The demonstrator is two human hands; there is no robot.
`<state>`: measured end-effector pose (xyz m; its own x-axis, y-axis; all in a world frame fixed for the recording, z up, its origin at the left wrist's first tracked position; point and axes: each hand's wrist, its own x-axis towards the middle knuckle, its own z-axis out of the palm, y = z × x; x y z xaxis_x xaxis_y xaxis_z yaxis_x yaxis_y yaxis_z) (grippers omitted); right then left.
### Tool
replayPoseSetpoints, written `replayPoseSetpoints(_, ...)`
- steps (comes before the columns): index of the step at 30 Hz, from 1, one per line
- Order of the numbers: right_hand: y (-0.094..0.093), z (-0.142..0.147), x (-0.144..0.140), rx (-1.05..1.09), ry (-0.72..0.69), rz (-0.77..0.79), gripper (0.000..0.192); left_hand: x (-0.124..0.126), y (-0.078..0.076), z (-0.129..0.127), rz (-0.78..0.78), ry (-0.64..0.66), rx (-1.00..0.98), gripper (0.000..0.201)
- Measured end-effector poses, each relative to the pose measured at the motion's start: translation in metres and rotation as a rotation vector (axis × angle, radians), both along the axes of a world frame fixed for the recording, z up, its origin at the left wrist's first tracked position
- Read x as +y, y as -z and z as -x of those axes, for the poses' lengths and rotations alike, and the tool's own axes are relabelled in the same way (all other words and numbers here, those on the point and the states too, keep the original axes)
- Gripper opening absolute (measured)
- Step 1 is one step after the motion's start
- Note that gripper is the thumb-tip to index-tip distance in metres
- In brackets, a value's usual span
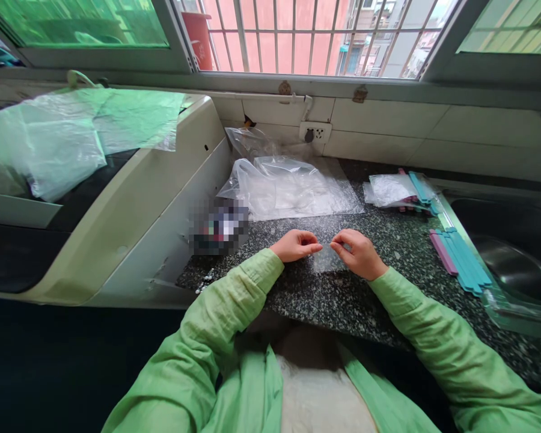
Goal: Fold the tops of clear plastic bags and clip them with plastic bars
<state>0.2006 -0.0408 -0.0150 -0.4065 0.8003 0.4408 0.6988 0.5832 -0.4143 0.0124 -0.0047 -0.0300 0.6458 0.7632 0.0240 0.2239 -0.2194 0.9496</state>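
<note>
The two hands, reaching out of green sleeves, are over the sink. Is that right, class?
Not quite: the place is wrong. The head view shows the left hand and right hand, reaching out of green sleeves, over the speckled counter; the sink is off to the right.

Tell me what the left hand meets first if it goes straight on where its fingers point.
Probably the right hand, just across a narrow gap from the left hand; depth is unclear, so it might brush the clear plastic there first.
</note>
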Motion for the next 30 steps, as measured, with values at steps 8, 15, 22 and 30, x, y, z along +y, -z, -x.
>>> replayPoseSetpoints(8, 0.001, 0.000, 0.001, -0.032, 0.023, -0.032, 0.018, -0.001, -0.003, -0.002, -0.038, 0.030, -0.031, 0.030)
replayPoseSetpoints(15, 0.001, 0.000, 0.001, -0.050, 0.010, -0.045, 0.019, -0.002, -0.005, -0.002, -0.046, 0.042, -0.001, 0.027)
replayPoseSetpoints(22, -0.001, -0.004, 0.003, 0.001, -0.014, -0.031, 0.016, -0.001, -0.006, 0.000, 0.014, 0.052, -0.018, 0.028)
replayPoseSetpoints(30, -0.007, -0.013, 0.005, 0.092, 0.018, 0.027, 0.017, 0.000, -0.008, 0.004, 0.074, 0.046, -0.048, 0.035)
